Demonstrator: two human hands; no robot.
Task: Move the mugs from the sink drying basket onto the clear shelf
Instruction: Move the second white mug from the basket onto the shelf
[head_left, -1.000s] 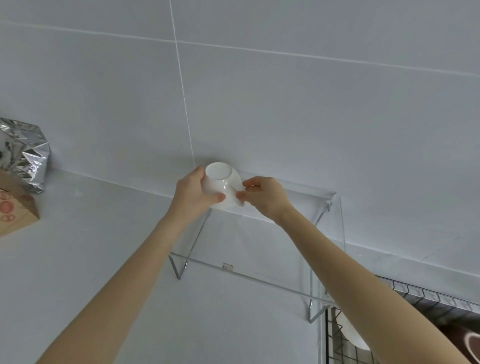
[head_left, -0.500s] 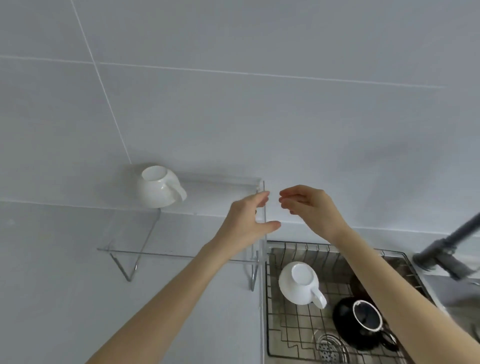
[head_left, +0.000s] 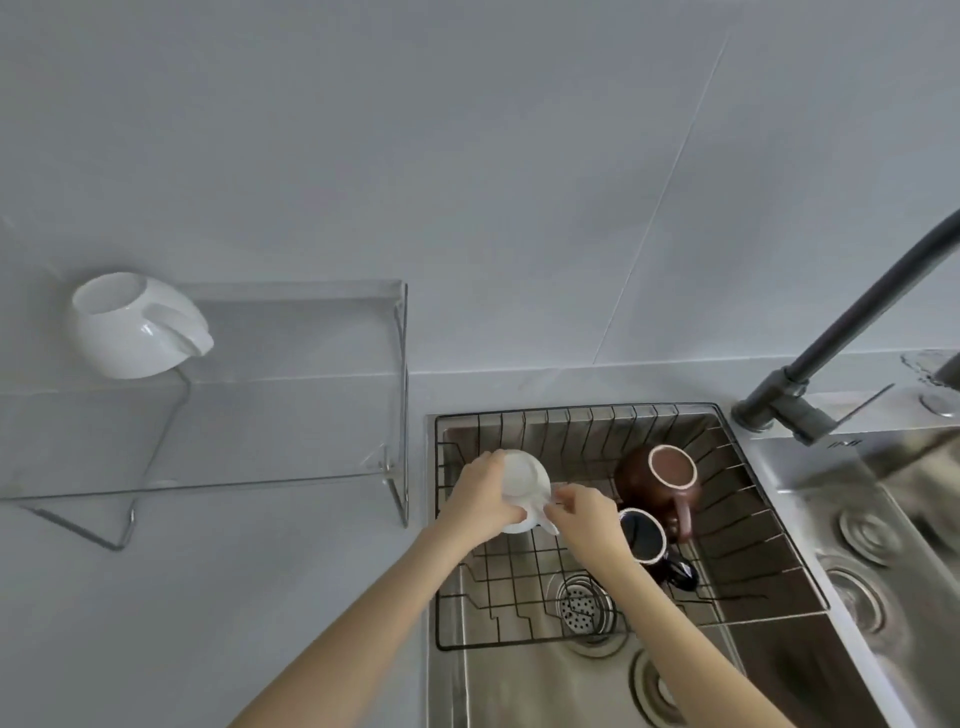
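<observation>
A: Where does the person stand with the mugs?

B: One white mug (head_left: 136, 326) sits upside down at the far left of the clear shelf (head_left: 291, 415). In the drying basket (head_left: 582, 431), the left hand (head_left: 480, 501) wraps the body of a second white mug (head_left: 523, 478), and the right hand (head_left: 584, 512) pinches its handle.

A: So both hands are closed on it?

B: Yes, both grip it. A brown mug (head_left: 657, 475) and a black mug (head_left: 644, 535) lie just right of it.

A: How should the lift go?

B: Probably straight up, clearing the basket's wire rim, then left over the worktop (head_left: 208, 597), setting it down right of the first mug without knocking it.
</observation>
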